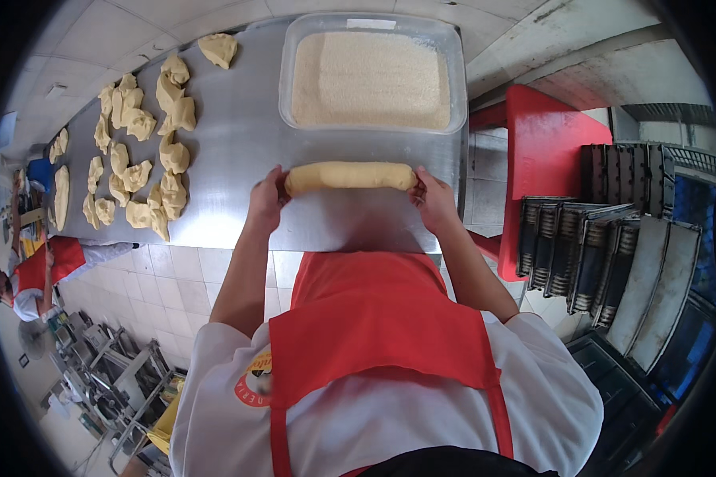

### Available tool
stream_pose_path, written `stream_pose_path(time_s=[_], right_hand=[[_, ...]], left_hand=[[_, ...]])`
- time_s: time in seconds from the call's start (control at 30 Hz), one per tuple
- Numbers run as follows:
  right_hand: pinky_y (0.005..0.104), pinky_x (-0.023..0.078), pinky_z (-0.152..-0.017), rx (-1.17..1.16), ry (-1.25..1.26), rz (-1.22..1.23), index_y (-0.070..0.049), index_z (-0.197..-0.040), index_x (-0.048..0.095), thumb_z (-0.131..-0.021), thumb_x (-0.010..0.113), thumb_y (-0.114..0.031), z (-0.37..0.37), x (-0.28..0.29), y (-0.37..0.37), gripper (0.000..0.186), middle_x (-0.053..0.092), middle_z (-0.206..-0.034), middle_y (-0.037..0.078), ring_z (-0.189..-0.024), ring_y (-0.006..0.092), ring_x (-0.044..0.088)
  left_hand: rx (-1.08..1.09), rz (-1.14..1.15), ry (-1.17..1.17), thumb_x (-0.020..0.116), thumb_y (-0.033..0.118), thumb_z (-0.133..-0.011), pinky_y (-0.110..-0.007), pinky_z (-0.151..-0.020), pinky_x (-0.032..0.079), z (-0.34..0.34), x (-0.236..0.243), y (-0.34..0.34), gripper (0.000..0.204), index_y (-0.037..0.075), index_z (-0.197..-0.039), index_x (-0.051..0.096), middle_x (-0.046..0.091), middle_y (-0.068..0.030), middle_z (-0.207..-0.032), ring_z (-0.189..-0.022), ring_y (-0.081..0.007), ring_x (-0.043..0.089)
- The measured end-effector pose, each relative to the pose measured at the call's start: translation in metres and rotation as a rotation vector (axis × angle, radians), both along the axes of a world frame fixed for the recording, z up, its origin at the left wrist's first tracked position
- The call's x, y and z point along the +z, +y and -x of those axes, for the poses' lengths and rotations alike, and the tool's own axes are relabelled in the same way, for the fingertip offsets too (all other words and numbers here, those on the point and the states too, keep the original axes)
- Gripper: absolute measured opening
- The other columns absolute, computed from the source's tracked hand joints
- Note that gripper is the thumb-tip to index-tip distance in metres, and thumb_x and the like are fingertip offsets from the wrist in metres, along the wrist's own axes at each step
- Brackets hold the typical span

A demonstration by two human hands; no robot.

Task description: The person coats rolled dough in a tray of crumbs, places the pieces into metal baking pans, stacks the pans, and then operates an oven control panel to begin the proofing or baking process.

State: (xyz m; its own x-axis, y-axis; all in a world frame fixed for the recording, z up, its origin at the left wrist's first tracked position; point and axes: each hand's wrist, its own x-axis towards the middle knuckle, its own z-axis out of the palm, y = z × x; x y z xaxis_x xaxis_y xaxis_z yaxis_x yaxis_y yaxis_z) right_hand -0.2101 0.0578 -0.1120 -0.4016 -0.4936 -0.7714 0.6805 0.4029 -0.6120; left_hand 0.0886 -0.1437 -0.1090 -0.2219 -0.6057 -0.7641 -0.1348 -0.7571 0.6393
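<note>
A smooth, pale yellow log of dough [350,176] lies crosswise before me at the near part of the metal table [239,135]. My left hand [267,199] grips its left end, and my right hand [432,199] grips its right end, fingers closed around the tips. Just beyond the log stands a clear plastic tub [286,87] with pale crumbs [370,79] in it. On the table's left side lie several rough pieces of dough [173,187], some touching one another; a single dough piece [218,50] sits apart near the far edge.
To the right is a red plastic chair [537,135] with several dark baking pans [581,246] stacked on it. Beside the table's far left end, a person in a red apron [52,269] works. Metal equipment [127,374] stands on the floor at lower left.
</note>
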Motion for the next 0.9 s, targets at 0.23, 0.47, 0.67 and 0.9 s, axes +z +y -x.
stream_pose_path(time_s=[0.23,0.47,0.67,0.9], right_hand=[[0.0392,0.059,-0.084,0.270,0.010,0.154,-0.007,-0.098,0.063,-0.089,0.076,-0.016,-0.010,0.025,-0.029,0.018,0.064,-0.103,0.006,-0.092,0.0181,0.064],[0.0309,0.051,-0.091,0.744,0.796,0.568,-0.005,-0.098,0.062,-0.080,0.073,0.004,0.088,0.142,-0.066,0.023,0.066,-0.115,0.007,-0.106,0.0181,0.063],[0.0382,0.048,-0.098,1.079,1.489,0.550,-0.007,-0.105,0.063,-0.077,0.064,0.011,0.150,0.109,-0.147,0.034,0.062,-0.123,0.008,-0.116,0.0291,0.060],[0.0439,0.045,-0.103,0.870,1.710,0.200,-0.012,-0.116,0.070,-0.082,0.064,0.003,0.140,0.020,-0.158,0.038,0.058,-0.129,0.012,-0.122,0.0351,0.053]], left_hand=[[-0.243,0.160,-0.064,0.073,0.018,-0.089,-0.032,-0.082,0.052,0.025,0.037,0.024,0.032,0.001,-0.114,0.065,0.066,-0.0068,-0.108,-0.094,-0.0162,0.063],[-0.604,0.920,0.085,0.075,0.000,-0.076,-0.029,-0.080,0.052,0.043,0.137,-0.052,0.023,0.004,-0.098,0.068,0.065,-0.0068,-0.108,-0.095,-0.0148,0.063],[-1.022,1.337,-0.044,0.069,-0.005,-0.073,-0.040,-0.091,0.053,0.114,0.113,-0.144,0.027,0.004,-0.098,0.067,0.061,-0.0120,-0.121,-0.110,-0.0302,0.062],[-0.900,1.471,-0.540,0.064,-0.004,-0.082,-0.046,-0.103,0.049,0.143,0.033,-0.121,0.041,0.011,-0.120,0.067,0.057,-0.0145,-0.131,-0.123,-0.0374,0.052]])
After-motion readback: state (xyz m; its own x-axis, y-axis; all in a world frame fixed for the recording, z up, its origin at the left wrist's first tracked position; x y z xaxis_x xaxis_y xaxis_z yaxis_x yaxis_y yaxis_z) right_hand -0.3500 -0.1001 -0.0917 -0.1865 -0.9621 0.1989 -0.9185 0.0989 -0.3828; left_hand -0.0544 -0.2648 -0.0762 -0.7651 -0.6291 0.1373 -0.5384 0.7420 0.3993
